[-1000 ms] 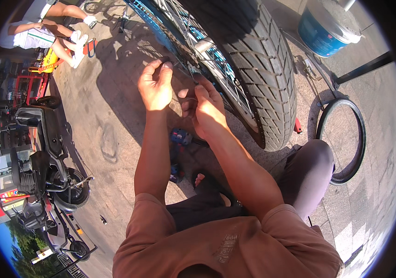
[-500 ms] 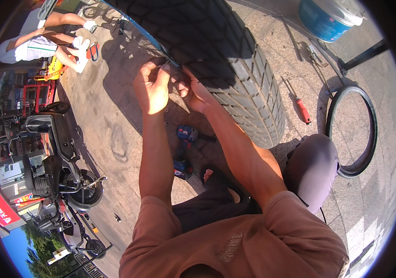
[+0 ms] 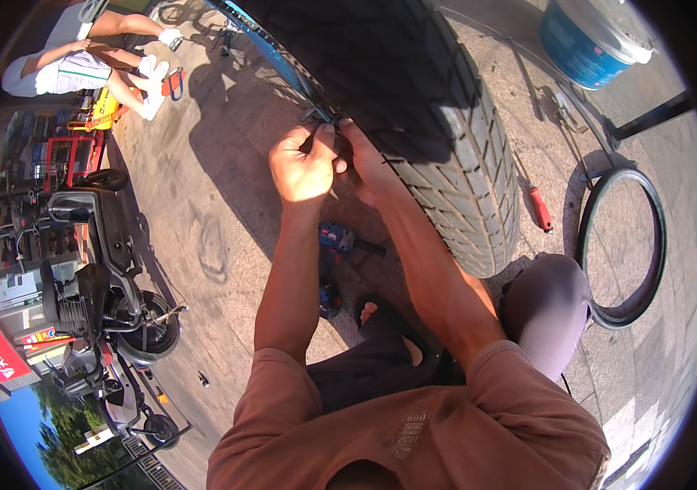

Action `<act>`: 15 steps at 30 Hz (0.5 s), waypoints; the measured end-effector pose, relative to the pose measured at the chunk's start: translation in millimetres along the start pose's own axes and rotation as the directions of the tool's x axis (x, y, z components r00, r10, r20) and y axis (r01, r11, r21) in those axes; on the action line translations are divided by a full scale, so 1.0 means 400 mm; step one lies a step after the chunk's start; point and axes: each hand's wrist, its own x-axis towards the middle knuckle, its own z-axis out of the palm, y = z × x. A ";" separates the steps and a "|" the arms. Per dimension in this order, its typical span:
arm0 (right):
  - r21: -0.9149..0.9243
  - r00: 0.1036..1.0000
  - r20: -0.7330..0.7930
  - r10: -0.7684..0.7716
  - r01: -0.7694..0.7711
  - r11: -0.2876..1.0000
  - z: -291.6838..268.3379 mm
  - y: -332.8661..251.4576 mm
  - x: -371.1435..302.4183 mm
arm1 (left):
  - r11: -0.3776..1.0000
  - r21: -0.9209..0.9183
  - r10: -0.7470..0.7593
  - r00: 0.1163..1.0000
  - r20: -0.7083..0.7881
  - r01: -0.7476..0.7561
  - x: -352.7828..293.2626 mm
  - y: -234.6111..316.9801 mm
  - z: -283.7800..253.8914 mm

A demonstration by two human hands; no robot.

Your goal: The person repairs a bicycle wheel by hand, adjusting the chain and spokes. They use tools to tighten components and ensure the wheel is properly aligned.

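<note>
A large black treaded tire (image 3: pixel 479 188) stands at the upper middle, with a blue frame bar (image 3: pixel 271 53) along its left side. Where the bar's lower end meets the wheel, my left hand (image 3: pixel 304 167) is closed, thumb and fingers pinched together. Close against it, my right hand (image 3: pixel 365 163) reaches in between the left hand and the tire, its fingers bent. Both sets of fingertips meet at the bar's end; what small part they grip is hidden. Below the hands, a blue and black power tool (image 3: pixel 339 238) lies on the ground.
To the right lie a red-handled screwdriver (image 3: pixel 540 208) and a loose black tire (image 3: pixel 583 253), with a blue and white bucket (image 3: pixel 585 49) beyond. Parked motorbikes (image 3: pixel 108 294) stand at the left. A seated person (image 3: pixel 79 73) in white is at the upper left.
The view has shifted a little. My left hand has moved right and turned, its fingers now folded tighter against my right hand. More of the blue bar shows.
</note>
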 end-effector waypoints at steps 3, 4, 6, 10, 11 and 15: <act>0.022 0.992 0.028 -0.120 0.119 0.993 0.017 -0.010 -0.009 | 0.995 -0.052 0.084 0.996 -0.044 -0.086 -0.011 0.016 0.016; 0.045 0.994 0.034 -0.106 0.105 0.994 0.019 -0.010 -0.012 | 0.989 -0.082 0.112 0.989 -0.094 -0.120 -0.021 0.020 0.018; 0.088 0.995 0.049 -0.086 0.082 0.993 0.018 -0.014 -0.016 | 0.982 -0.080 0.164 0.982 -0.093 -0.171 -0.025 0.026 0.017; 0.045 0.991 0.040 -0.128 0.126 0.991 0.016 -0.020 -0.023 | 0.998 0.058 -0.034 0.999 -0.038 0.036 -0.008 0.025 0.005; 0.032 0.989 0.039 -0.144 0.143 0.989 0.016 -0.020 -0.024 | 0.998 0.067 -0.019 0.999 -0.042 0.022 -0.005 0.019 0.004; 0.087 0.987 0.035 -0.154 0.150 0.985 0.020 -0.012 -0.024 | 0.998 0.065 0.022 0.998 -0.054 -0.018 -0.002 -0.001 0.000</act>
